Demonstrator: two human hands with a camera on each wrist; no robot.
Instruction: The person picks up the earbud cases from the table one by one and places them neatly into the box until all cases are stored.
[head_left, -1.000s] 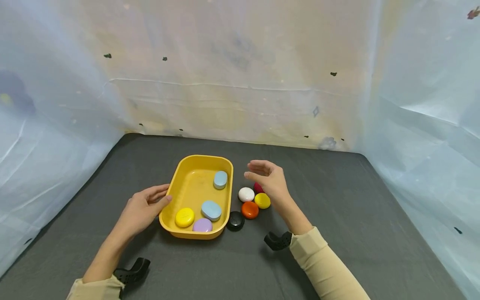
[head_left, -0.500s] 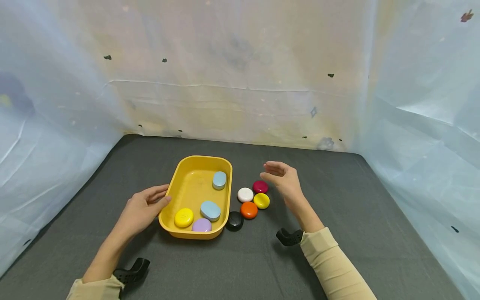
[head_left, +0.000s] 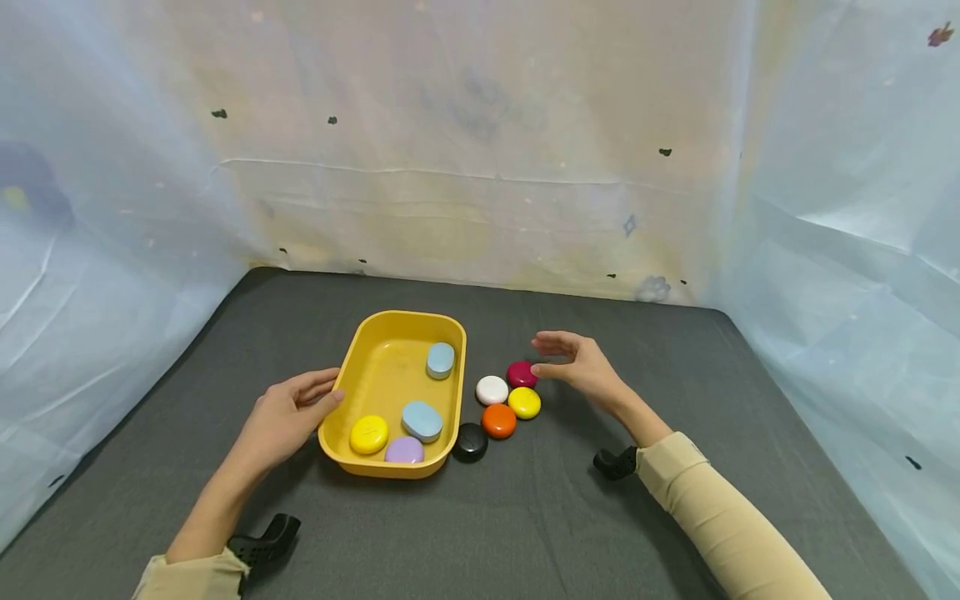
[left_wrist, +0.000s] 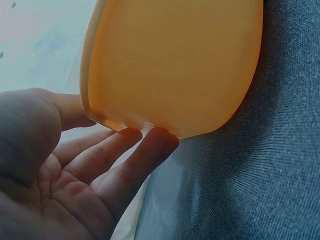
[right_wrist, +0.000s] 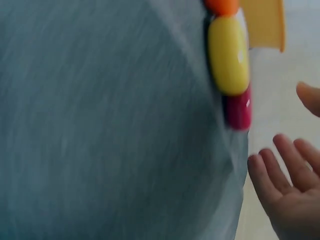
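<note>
A: What are the hands doing?

B: The left hand [head_left: 281, 421] pinches the side of a yellow tray [head_left: 375, 371], thumb at the rim, fingertips against the outer wall. The right hand [head_left: 587, 367] is in the air, fingers spread apart from the thumb, holding nothing.

A: Where are the pieces?

B: Between the hands, on a dark counter [head_left: 540, 533]. Just left of the right hand's thumb lies a crimson piece [head_left: 521, 374], clustered with white [head_left: 492, 390], bright yellow [head_left: 524, 403], orange [head_left: 498, 422] and black [head_left: 470, 442] ones. Four more lie inside the tray, right of the left hand: a lemon disc [head_left: 369, 435], a purple disc [head_left: 405, 451] and two pale blue ovals [head_left: 422, 422].

A: What has just changed?

B: The right hand has swung outward, away from the tray; the tray and pieces stay put. The right wrist view shows a gap between thumb and crimson piece.

A: Meaning?

B: My judgement: the right hand is lining up on that piece while the left steadies the tray.
</note>
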